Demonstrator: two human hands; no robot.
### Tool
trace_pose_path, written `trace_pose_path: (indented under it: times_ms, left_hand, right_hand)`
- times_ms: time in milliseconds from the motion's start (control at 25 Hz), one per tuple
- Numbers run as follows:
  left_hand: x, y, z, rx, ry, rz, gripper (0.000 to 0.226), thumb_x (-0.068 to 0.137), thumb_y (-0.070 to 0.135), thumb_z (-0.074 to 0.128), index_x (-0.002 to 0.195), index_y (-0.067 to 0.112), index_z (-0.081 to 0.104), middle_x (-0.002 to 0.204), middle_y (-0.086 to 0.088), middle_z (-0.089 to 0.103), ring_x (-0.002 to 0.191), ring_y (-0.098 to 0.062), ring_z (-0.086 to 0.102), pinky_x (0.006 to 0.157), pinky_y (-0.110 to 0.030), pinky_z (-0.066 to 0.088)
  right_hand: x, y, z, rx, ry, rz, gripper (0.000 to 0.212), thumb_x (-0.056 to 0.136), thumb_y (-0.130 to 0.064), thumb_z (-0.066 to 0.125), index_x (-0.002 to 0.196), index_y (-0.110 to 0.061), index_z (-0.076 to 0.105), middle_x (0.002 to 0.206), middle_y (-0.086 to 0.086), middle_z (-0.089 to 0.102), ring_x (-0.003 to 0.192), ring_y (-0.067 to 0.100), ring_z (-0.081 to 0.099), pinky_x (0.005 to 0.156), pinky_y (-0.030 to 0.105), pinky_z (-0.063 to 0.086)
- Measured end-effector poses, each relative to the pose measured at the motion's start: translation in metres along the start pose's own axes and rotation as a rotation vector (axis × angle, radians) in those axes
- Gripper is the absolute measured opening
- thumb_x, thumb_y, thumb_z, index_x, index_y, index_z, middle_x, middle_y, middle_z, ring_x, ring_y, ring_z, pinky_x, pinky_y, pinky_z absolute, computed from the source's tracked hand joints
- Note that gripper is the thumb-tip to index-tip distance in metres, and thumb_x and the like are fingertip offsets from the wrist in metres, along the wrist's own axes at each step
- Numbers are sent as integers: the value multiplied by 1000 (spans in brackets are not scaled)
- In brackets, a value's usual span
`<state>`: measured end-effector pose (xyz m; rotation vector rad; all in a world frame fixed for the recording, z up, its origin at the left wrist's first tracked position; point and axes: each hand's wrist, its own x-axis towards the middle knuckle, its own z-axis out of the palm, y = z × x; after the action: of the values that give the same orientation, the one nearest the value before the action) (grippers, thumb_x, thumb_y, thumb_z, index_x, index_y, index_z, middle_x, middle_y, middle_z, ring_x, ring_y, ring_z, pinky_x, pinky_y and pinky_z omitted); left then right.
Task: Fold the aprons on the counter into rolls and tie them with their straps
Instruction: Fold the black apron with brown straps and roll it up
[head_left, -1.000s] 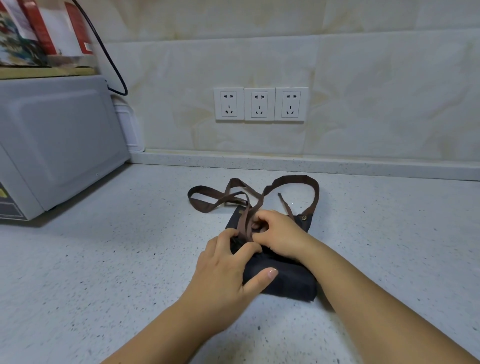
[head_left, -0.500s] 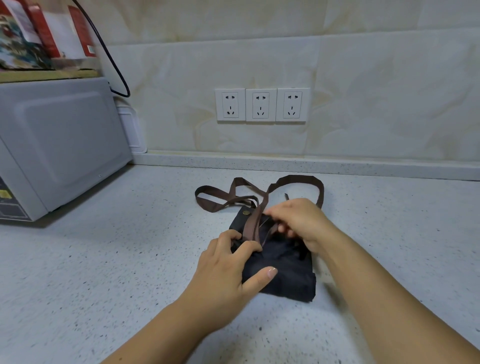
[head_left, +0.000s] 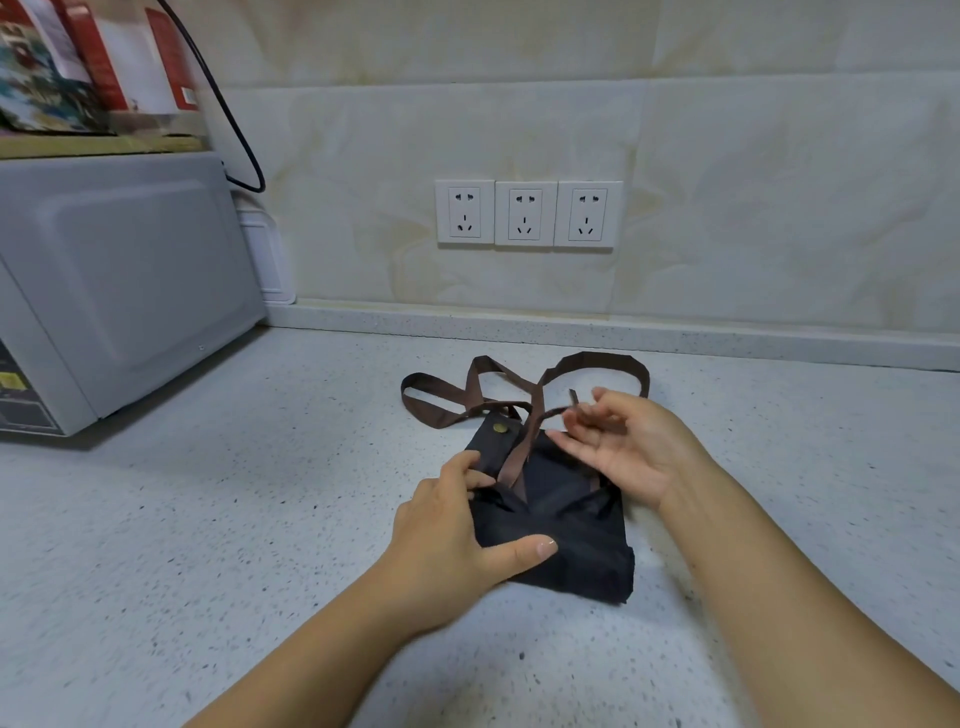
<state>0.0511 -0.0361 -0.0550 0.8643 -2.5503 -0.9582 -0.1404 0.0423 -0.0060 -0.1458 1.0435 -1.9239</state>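
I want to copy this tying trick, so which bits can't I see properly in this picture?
Head view only:
1. Left edge of the apron: covered by the left hand.
2. The strap end: blurred among the fingers of the right hand, so any knot is unclear.
3. The microwave front: cut off by the left edge.
4. The books above it: blurred, titles unreadable.

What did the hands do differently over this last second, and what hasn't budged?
The right hand lifted off the folded apron and drew up and to the right, turning its palm toward the camera. It now pinches a thin strap. The left hand stayed put, holding the apron down on the counter. The wide strap loops behind lie as before.
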Motion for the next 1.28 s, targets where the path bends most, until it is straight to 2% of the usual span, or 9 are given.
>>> trace_pose_path:
  times_ms: [80, 160, 320, 400, 520, 720, 840, 1040, 1280]
  left_hand:
    - [3, 0, -3, -4, -28, -24, 110, 61, 80, 64, 149, 35, 18, 132, 23, 40, 128, -8, 35, 112, -37, 32]
    - [2, 2, -4, 68, -28, -5, 99, 69, 76, 63, 149, 34, 24, 135, 19, 40, 129, -10, 33, 112, -37, 29]
    - [-1, 5, -3, 132, -20, 36, 74, 74, 75, 56, 137, 40, 38, 129, 21, 42, 122, -7, 32, 107, -30, 27]
    - [-1, 4, -3, 125, -10, 52, 65, 75, 75, 56, 129, 42, 43, 124, 25, 45, 116, -5, 34, 102, -29, 27]
    - [-1, 1, -1, 98, -4, 81, 54, 76, 74, 58, 121, 45, 48, 121, 31, 47, 114, -4, 34, 100, -30, 26]
    - [-2, 2, -3, 125, -37, 99, 55, 71, 80, 48, 117, 49, 52, 133, 33, 41, 122, -3, 29, 99, -28, 18]
    - [-2, 2, -4, 148, -43, 97, 68, 65, 84, 39, 120, 48, 53, 138, 30, 38, 125, -4, 26, 102, -29, 17]
    - [-2, 3, -2, 118, -33, 107, 52, 75, 77, 51, 119, 50, 55, 136, 31, 36, 127, -3, 25, 104, -28, 15]
    - [-1, -1, 0, 138, -21, 101, 49, 78, 73, 54, 120, 47, 54, 138, 29, 35, 127, -3, 23, 102, -27, 14]
  right_hand:
    - [2, -1, 0, -92, 69, -22, 14, 92, 6, 44, 98, -2, 54, 79, 13, 57, 79, 26, 65, 82, 52, 55]
    - [5, 7, 0, -582, 224, -171, 23, 94, 0, 43, 114, -7, 52, 99, 11, 59, 84, 21, 64, 86, 45, 55]
    - [-4, 10, 12, -1228, 336, -926, 20, 93, -10, 48, 109, -18, 57, 108, -6, 52, 94, 9, 54, 77, 20, 44]
    - [-12, 15, 23, -1461, 210, -688, 17, 92, -23, 50, 94, -13, 64, 93, 1, 63, 80, 15, 59, 63, 22, 42]
    - [-12, 39, 31, -1880, 180, -213, 50, 85, -60, 47, 72, -14, 62, 69, 1, 61, 67, 20, 58, 55, 27, 39]
    - [1, 41, 26, -1605, 150, -189, 14, 76, -24, 65, 75, -13, 58, 72, 3, 61, 70, 20, 60, 54, 31, 45]
    - [3, 44, 21, -1369, 111, -210, 22, 76, -18, 69, 97, -12, 65, 89, 5, 69, 82, 21, 65, 72, 35, 54]
    - [13, 46, 25, -1716, 119, -231, 27, 81, -35, 67, 98, -15, 62, 90, 4, 68, 78, 21, 65, 64, 29, 50]
    - [13, 53, 30, -1909, 66, -338, 7, 83, -17, 59, 80, -13, 54, 70, 0, 50, 66, 18, 49, 47, 22, 30]
